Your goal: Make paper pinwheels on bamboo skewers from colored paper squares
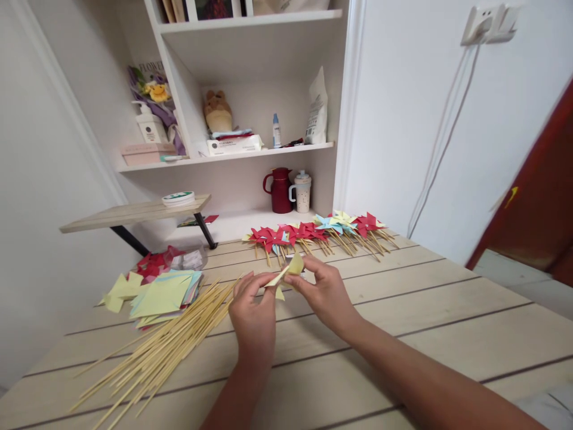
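Between my two hands is a piece of yellow paper [295, 264], its corners bent and folded like a pinwheel. My left hand [254, 307] pinches its left side with thumb and fingers. From the other side, my right hand [326, 292] grips the paper's right part between thumb and index finger. The paper is held above the table, and its middle is partly hidden by my fingers. To the left of my left hand lies a loose bundle of thin wooden sticks [179, 346]. Beyond them is a stack of coloured paper squares [161, 294], yellow on top.
Finished-looking pinwheels [308, 232] in red, blue and yellow lie along the table's back edge. A clear container [192, 258] stands at the back left, by a small raised shelf [134, 213]. A red jug [281, 191] and a cup [303, 192] stand behind.
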Available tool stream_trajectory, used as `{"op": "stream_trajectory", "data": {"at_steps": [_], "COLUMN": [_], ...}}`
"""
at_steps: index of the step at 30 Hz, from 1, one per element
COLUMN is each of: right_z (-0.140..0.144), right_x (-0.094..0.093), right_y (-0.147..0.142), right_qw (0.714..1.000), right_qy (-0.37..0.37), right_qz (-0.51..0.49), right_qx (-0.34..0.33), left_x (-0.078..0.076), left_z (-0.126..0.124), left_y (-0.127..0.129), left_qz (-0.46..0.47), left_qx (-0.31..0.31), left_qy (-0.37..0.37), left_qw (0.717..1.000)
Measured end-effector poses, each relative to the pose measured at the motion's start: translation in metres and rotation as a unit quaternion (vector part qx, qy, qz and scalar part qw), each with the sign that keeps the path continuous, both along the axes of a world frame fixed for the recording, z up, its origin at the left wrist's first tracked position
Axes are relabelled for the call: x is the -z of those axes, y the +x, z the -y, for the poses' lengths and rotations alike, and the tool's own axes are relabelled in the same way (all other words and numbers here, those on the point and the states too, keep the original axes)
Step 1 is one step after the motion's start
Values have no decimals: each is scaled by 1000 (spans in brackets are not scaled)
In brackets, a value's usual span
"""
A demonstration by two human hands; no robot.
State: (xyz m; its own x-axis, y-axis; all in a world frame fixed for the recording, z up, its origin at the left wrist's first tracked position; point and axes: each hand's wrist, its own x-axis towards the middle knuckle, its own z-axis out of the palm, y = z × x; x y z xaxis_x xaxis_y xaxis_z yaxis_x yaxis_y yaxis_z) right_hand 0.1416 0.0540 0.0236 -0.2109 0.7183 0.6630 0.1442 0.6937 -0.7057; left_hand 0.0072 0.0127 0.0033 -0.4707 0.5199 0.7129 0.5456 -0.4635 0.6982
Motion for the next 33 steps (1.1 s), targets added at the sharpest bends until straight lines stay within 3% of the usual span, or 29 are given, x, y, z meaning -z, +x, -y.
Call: {"op": "stream_trajectory", "data": {"at_steps": [20,28,33], "right_z": [0,0,-4], "right_x": [1,4,6], "right_y": [0,-2,0], "right_qw": [997,997,998], "right_qy": [82,75,65], "right_qz": [1,-5,-15], "right_qx": [0,19,7], "left_x": [2,5,2], "left_z": [0,-2,0], "left_y": [1,2,1], "left_qz": [52,-14,-26], "left_qx": [11,-27,0], "left_qy": [-61,8,24], "left_qw": [997,1000,999]}}
